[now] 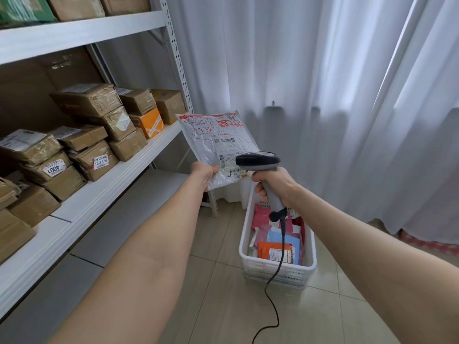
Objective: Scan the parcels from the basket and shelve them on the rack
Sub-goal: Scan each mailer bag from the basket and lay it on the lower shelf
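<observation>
My left hand (pixel 204 175) pinches the near corner of a white padded parcel (pixel 215 138) with red print, held up flat above the floor. My right hand (pixel 272 182) grips the handle of a grey barcode scanner (pixel 259 161), whose head hovers over the parcel's shipping label. Below stands a white plastic basket (pixel 275 268) on the tiled floor, holding several pink, blue and orange mailers. The white metal rack (pixel 104 184) runs along the left with many brown cardboard boxes on its shelf.
The scanner's black cable (pixel 274 289) hangs down past the basket to the floor. An orange box (pixel 148 122) sits among the cartons on the rack. White curtains (pixel 335 95) close off the far side. Bare shelf edge lies near the rack's right end.
</observation>
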